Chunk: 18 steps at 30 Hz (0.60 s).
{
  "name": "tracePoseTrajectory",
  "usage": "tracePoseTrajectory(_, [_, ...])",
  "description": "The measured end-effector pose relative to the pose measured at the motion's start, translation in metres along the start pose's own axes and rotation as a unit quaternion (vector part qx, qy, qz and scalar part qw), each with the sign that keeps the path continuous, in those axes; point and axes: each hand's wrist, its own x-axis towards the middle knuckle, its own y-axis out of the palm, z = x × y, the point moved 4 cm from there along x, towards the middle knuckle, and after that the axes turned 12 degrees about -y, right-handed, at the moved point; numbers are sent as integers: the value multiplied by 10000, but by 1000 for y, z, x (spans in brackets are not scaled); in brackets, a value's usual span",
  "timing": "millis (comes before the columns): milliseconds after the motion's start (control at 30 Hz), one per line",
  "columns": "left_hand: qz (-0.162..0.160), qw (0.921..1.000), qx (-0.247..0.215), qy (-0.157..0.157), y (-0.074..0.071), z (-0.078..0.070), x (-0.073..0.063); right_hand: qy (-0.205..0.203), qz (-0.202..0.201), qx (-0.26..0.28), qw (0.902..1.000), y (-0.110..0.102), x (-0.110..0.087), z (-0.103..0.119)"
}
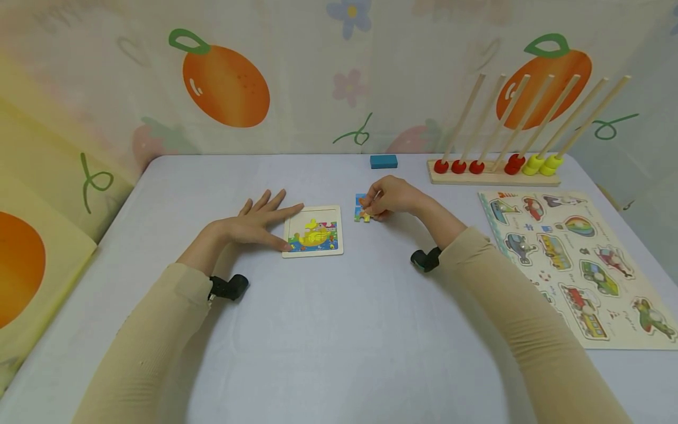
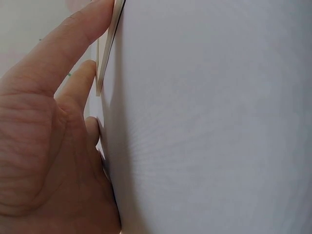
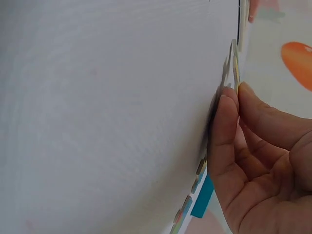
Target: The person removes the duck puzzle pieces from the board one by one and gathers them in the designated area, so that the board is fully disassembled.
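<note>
Spreading its fingers, the left hand [image 1: 253, 225] touches the nine-o'clock edge of one near-central puzzle tray [image 1: 313, 255], with white tabletop [image 1: 318, 330] reaching toward six o'clock. At the tray's three o'clock, just apart, the right hand [image 1: 394, 195] pinches a puzzle piece [image 3: 236, 68], mostly hidden by its fingers, beside loose pieces [image 1: 358, 207] too covered to count. Seven rods [image 1: 525, 118] stand at two o'clock.
</note>
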Motion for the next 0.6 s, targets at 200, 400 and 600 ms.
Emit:
tracePoseTrajectory(200, [-2,10000,13,-13,0,1,2,51,-21,-139,9999,0,2,0])
tracePoseTrajectory(400, [3,10000,-2,-17,0,1,2,117,-74,-265,9996,-1,2,-1])
tracePoseTrajectory(600, [-10,10000,-6,14,1,2,2,249,-125,-195,9994,-1,1,-2])
